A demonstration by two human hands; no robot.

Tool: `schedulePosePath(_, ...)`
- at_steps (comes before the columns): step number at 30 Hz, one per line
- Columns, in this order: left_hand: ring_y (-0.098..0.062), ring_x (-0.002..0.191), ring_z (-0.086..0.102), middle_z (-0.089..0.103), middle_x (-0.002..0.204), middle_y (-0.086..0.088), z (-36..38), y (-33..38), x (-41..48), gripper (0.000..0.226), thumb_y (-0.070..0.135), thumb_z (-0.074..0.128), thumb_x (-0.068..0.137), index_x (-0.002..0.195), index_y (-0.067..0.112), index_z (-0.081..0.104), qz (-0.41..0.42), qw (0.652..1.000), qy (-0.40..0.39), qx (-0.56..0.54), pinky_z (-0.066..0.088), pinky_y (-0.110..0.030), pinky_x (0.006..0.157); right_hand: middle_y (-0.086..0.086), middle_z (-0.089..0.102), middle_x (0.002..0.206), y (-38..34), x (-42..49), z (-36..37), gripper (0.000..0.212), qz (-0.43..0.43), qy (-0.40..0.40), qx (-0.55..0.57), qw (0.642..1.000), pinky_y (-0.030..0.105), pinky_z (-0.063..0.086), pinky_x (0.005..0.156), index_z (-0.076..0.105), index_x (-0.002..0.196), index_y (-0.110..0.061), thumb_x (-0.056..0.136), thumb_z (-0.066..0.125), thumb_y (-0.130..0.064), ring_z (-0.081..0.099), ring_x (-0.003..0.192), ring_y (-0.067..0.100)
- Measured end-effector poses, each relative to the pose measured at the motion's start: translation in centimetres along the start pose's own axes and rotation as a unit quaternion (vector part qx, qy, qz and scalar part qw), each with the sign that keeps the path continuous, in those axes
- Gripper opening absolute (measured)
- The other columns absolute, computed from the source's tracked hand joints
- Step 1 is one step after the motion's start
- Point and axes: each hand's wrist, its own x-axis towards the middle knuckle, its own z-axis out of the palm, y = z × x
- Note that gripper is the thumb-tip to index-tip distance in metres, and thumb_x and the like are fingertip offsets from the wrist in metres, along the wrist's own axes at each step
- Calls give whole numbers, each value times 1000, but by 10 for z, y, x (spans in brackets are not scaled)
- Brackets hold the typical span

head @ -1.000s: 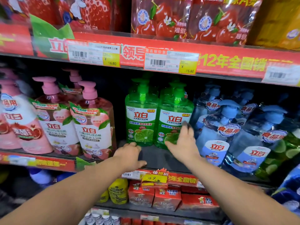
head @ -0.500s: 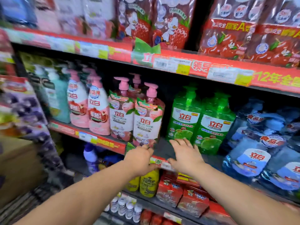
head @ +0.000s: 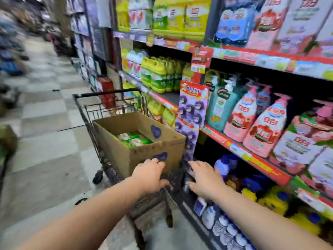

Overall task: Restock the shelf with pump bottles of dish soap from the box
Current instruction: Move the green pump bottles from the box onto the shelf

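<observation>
Your left hand and right hand are held out empty with loose fingers, the green soap bottles lying in the cardboard box in the cart at 11 o'clock, the shelf at 2 o'clock.

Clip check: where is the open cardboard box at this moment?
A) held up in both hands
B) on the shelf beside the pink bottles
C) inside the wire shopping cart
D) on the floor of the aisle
C: the cardboard box stands inside the wire shopping cart, with green bottles showing in its open top.
</observation>
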Motion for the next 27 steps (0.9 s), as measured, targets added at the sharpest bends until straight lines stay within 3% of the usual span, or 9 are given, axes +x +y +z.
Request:
schedulePosePath(5, -31, 119, 48, 50, 123, -10, -5, -101, -40, 59, 55, 53, 83, 126, 16, 44, -96, 995, -5, -12, 43, -41, 96, -1, 33, 149, -102, 42, 7, 69, -90, -26, 5, 996, 49, 27, 110, 25, 145, -27, 85, 54, -49, 28, 139, 24)
schedulePosePath(13, -29, 122, 45, 49, 128, -9, 1, -183, -50, 55, 51, 53, 84, 126, 18, 46, -167, 985, -2, -48, 43, -41, 99, 0, 33, 151, -182, 103, 14, 70, -154, -47, -15, 987, 53, 26, 112, 25, 146, -26, 86, 54, -49, 29, 139, 27)
schedulePosePath(18, -29, 117, 48, 51, 124, -9, -6, -229, -18, 49, 49, 53, 85, 120, 16, 47, -179, 983, 5, -31, 45, -39, 92, 1, 33, 150, -217, 173, 13, 71, -176, -44, -5, 983, 53, 24, 112, 25, 146, -25, 87, 54, -50, 30, 138, 26)
schedulePosePath(27, -27, 119, 47, 50, 127, -6, -44, -326, 95, 55, 52, 52, 85, 130, 20, 44, -183, 983, 2, 3, 43, -38, 95, 2, 31, 152, -245, 315, 1, 71, -158, -50, 27, 986, 52, 24, 112, 24, 147, -23, 87, 55, -47, 29, 140, 27)
